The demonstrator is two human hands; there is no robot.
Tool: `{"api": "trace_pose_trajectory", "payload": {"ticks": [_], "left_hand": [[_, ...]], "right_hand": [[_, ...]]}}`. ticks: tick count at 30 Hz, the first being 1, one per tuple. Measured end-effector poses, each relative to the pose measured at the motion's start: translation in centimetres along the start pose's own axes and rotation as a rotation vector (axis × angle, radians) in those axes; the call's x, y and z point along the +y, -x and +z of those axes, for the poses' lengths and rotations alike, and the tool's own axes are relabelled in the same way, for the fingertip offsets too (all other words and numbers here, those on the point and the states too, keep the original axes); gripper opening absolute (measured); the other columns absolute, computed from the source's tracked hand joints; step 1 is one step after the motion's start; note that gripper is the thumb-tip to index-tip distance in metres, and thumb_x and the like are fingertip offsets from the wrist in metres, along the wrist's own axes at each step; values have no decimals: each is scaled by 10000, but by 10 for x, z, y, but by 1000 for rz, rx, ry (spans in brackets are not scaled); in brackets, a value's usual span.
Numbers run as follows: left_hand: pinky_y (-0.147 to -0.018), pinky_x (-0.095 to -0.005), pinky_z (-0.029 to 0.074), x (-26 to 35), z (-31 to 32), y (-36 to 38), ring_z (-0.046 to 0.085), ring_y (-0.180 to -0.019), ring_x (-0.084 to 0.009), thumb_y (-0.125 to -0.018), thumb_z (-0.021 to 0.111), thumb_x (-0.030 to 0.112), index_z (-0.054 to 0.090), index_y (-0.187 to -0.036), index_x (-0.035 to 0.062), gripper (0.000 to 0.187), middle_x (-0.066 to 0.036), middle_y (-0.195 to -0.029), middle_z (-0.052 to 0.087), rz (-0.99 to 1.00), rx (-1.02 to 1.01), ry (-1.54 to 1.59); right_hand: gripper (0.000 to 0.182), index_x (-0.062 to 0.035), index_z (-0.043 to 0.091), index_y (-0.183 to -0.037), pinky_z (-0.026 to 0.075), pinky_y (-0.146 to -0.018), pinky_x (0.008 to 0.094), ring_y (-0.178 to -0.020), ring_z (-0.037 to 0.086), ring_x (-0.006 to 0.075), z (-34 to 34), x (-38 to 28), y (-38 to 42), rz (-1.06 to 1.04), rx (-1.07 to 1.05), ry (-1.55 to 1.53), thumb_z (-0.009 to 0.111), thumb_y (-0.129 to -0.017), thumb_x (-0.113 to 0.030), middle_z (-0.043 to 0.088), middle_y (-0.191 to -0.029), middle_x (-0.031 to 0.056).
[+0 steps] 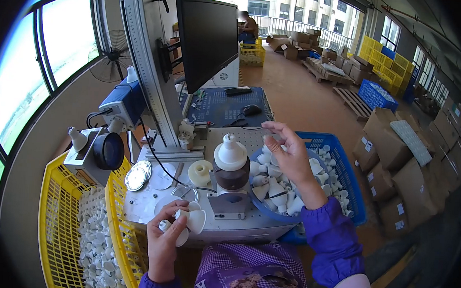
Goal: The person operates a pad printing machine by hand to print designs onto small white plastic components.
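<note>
My left hand (163, 245), low at the table's front edge, is closed around a few white cone-shaped lamp housings (196, 221) with flared cups. Up at the right, my right hand (292, 155) has its thumb and fingers apart and nothing visible between them. It hovers by a blue bowl (258, 205) heaped with similar white housings (278, 193). Just left of that hand, one white housing (230, 154) stands upright, narrow end up, on a dark round fixture (232, 179). The fixture rests on a metal base (230, 204).
A yellow crate (59, 228) of white parts stands left; a blue crate (356, 196) is behind the bowl. A column (150, 70) carries a monitor (206, 42) and a blue device with a lens (108, 151). Cartons (393, 154) stand right; a person (247, 28) sits far back.
</note>
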State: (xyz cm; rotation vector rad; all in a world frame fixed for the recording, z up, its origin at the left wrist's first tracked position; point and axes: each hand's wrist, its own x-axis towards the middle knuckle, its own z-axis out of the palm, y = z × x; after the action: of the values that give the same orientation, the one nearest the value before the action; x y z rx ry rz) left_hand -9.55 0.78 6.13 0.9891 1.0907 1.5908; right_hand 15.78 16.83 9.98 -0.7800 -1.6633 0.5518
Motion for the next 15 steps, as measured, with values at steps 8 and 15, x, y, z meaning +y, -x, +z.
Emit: {"api": "trace_pose_trajectory", "payload": {"ticks": [8, 15], "left_hand": [[-875, -321, 448, -8, -41, 12, 568, -1019, -210, -807, 645, 43, 654, -936, -33, 151, -139, -1116, 602, -26, 212, -5], [-771, -288, 491, -7, -79, 22, 603, -937, -180, -862, 643, 134, 626, -973, -17, 188, -137, -1070, 630, 126, 373, -25]], "right_hand": [[292, -58, 638, -1078, 438, -900, 358, -1033, 555, 262, -99, 66, 28, 261, -240, 744, 635, -787, -34, 639, -1067, 110], [316, -204, 691, -1017, 275, -988, 449, -1186, 406, 273, -109, 102, 24, 423, -519, 823, 664, -738, -59, 618, -1125, -2]]}}
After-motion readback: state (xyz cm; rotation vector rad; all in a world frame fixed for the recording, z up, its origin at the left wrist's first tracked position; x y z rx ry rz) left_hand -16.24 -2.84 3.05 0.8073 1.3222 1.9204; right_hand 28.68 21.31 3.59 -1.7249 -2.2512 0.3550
